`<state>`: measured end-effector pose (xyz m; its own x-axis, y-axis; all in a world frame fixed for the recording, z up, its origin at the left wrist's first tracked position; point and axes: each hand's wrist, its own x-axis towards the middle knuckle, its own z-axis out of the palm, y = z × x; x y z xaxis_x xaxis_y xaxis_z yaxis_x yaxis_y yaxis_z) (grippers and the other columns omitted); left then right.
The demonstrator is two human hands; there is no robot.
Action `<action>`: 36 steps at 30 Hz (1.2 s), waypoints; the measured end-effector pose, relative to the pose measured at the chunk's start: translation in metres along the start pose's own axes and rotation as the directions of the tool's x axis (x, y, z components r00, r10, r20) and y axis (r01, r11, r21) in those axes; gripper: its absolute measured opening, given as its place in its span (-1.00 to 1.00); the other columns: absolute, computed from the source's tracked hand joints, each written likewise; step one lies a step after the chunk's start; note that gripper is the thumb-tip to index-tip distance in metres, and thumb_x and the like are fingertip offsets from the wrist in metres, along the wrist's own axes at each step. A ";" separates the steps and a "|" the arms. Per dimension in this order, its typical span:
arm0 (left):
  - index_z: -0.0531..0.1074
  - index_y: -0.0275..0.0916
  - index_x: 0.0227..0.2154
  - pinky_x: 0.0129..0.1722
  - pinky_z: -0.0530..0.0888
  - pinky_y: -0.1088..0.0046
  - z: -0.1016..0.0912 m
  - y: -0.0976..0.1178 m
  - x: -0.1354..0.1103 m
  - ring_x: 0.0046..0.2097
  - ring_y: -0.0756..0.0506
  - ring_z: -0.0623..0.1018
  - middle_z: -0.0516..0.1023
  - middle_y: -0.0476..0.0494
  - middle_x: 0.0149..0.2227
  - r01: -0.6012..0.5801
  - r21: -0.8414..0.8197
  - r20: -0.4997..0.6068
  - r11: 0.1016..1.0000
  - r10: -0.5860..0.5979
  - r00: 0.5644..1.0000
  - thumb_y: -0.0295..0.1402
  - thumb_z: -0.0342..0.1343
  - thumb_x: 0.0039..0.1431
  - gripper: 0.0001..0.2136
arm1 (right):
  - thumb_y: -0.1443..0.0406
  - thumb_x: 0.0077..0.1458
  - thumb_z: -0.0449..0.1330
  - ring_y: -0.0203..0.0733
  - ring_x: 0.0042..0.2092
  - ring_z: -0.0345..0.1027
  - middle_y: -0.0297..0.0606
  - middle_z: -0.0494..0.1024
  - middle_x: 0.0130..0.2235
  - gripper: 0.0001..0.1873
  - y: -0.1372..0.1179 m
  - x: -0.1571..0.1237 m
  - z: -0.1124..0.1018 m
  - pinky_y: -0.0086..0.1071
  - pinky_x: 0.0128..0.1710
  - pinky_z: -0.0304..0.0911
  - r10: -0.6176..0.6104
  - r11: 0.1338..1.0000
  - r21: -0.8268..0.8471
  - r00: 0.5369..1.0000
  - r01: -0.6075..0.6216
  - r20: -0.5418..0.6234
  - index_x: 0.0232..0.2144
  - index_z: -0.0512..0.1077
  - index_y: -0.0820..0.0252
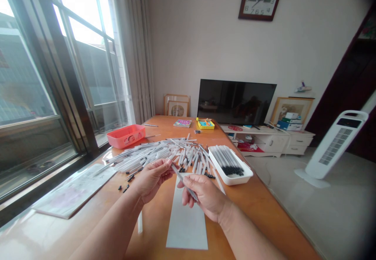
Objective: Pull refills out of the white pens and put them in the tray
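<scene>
Over the worktop (252,205), gripping one translucent pen (178,173) from both ends!

Pinching the upper end between fingertips of the left hand (153,177), clamping the lower part in the right hand (205,195), above the white paper strip (187,224). Careful now: liable to slip if squeezed too lightly, or to crack if twisted against both grips. Just beyond, mind the loose pile of pens (164,150), apt to roll if bumped by a knuckle, and the black caps (120,188) near the left hand, easily swept aside.

A brown wooden worktop (154,230) carries translucent plastic tubes (164,150) at twelve o'clock, an oblong white plastic tray (238,180) at two.
</scene>
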<state>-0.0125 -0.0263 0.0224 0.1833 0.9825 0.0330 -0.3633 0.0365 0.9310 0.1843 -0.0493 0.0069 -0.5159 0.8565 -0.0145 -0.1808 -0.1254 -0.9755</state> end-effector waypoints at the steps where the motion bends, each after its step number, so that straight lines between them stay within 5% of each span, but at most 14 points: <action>1: 0.60 -0.28 -0.37 -0.18 0.41 0.47 0.000 0.001 0.000 -0.25 -0.03 0.52 0.62 -0.19 -0.25 -0.002 -0.013 0.012 1.000 0.003 1.000 -0.25 0.33 0.10 -0.82 | -0.04 0.17 0.17 -0.36 -0.58 0.20 -0.28 0.50 -0.57 -0.54 0.000 0.000 -0.001 -0.46 -0.52 0.03 0.003 1.000 0.013 1.000 -0.003 0.001 -0.31 0.45 0.30; 9: 0.62 -0.25 -0.25 -0.10 0.42 0.46 -0.001 0.004 -0.001 -0.19 -0.04 0.53 0.63 -0.21 -0.15 -0.007 -0.003 0.080 1.000 0.007 0.997 -0.26 0.26 0.19 -0.82 | -0.02 0.14 0.22 -0.38 -0.59 0.20 -0.28 0.51 -0.57 -0.56 0.001 0.000 -0.006 -0.47 -0.54 -0.01 0.032 0.996 0.086 0.999 -0.034 0.020 -0.30 0.47 0.30; 25: 0.60 -0.28 -0.14 -0.06 0.43 0.35 -0.001 0.002 -0.002 -0.06 -0.16 0.55 0.63 -0.30 -0.11 0.041 -0.011 0.031 0.999 -0.041 0.999 -0.18 0.15 0.26 -0.71 | 0.01 0.18 0.19 -0.38 -0.60 0.22 -0.21 0.56 -0.54 -0.57 0.001 0.001 -0.005 -0.49 -0.54 0.03 0.042 0.997 0.071 0.999 -0.044 0.035 -0.27 0.48 0.33; 36: 0.61 -0.29 -0.28 -0.17 0.40 0.47 -0.001 0.001 -0.001 -0.24 -0.02 0.51 0.62 -0.23 -0.13 -0.012 0.096 0.059 0.995 0.007 0.998 -0.23 0.26 0.17 -0.79 | 0.01 0.20 0.17 -0.33 -0.56 0.27 -0.17 0.59 -0.49 -0.58 0.001 -0.001 -0.005 -0.42 -0.47 0.11 0.059 0.998 0.008 0.998 -0.059 0.021 -0.21 0.48 0.29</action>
<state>-0.0141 -0.0265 0.0226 0.2347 0.9702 0.0607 -0.2762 0.0067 0.9611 0.1888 -0.0474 0.0047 -0.5435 0.8367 -0.0671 -0.1564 -0.1795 -0.9712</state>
